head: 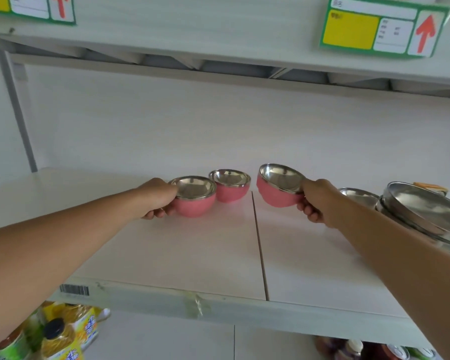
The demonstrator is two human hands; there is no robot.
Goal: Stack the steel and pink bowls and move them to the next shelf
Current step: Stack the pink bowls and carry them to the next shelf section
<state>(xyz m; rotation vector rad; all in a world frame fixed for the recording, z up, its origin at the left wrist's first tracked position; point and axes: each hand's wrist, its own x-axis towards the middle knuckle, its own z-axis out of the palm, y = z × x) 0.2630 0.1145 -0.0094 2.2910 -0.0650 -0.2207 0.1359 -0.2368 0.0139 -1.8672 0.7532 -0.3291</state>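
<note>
The left hand [159, 197] is closed on the rim of a pink bowl with steel lining [194, 196], left of frame centre, thumb on the rim and fingers under the side; the bowl appears to rest on the white shelf [182, 255], though contact is not clear. The right hand [316, 201] grips a second pink bowl [279, 185], right of centre, tilted toward the left and lifted off the shelf. A third pink bowl [230, 187] stands between them, farther back. Stacked steel dishes [424, 211] lie at the right edge. Arrow labels [382, 27] hang at the upper right.
</note>
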